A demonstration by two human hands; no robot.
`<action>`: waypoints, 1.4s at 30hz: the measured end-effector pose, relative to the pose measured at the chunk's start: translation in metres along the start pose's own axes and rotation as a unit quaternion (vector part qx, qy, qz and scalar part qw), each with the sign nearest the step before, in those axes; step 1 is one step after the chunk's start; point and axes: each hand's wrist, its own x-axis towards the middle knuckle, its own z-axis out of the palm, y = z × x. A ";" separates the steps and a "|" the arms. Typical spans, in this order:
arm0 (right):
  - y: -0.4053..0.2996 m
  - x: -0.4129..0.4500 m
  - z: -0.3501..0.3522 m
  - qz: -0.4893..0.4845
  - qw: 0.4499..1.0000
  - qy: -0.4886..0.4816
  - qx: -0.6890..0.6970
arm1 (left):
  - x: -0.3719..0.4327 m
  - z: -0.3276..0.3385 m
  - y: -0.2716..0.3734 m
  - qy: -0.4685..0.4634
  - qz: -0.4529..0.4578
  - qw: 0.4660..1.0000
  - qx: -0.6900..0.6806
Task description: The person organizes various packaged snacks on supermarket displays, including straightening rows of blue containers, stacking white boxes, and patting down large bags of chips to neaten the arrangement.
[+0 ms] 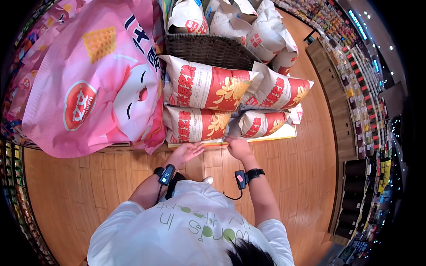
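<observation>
My left hand [188, 151] is palm up, fingers extended and nothing in it, at the front edge of a white display board [276, 134]. Just above it lies a red-and-white snack bag [191, 128]. Curled at the same edge, my right hand [240, 148] has its fingertips by the gap between that bag and a smaller-looking snack bag [254, 124] to the right. Whether those fingers pinch anything is hidden. Behind lie two more matching bags, a left one [209, 86] and a right one [279, 89]. All bear printed writing and a yellow splash picture.
A large pink Wenwen snack bag [100, 83] stands left of the bags. Behind them is a dark wicker basket [206, 50] holding several upright paper-like bags [266, 33]. Wooden shelving [327, 73] with goods curves along the right. Wood-look flooring [293, 179] surrounds the stand.
</observation>
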 end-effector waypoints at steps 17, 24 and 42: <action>-0.037 0.063 -0.108 0.117 0.946 0.303 0.004 | -0.085 0.189 0.025 0.231 0.605 0.336 0.684; -0.038 0.069 -0.096 0.095 0.952 0.290 0.021 | -0.064 0.168 0.042 0.246 0.483 0.408 0.734; -0.037 0.080 -0.102 0.076 0.949 0.276 0.135 | -0.064 0.160 0.036 0.222 0.531 0.387 0.720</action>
